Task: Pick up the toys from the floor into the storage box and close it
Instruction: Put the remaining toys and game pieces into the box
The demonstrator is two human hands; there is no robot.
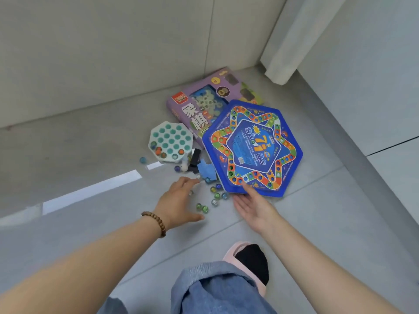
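grey tiled floor, pale wall, curtain

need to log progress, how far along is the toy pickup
Done: nothing; marbles, hexagonal tray, purple game box and blue hexagonal board lie on the floor. In hand: left hand open by the marbles, right hand open at the board's edge. Left: everything, closing included.

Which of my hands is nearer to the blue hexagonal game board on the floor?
Right. The right hand touches the near edge of the blue hexagonal game board; the left hand hovers off to its left, by loose glass marbles.
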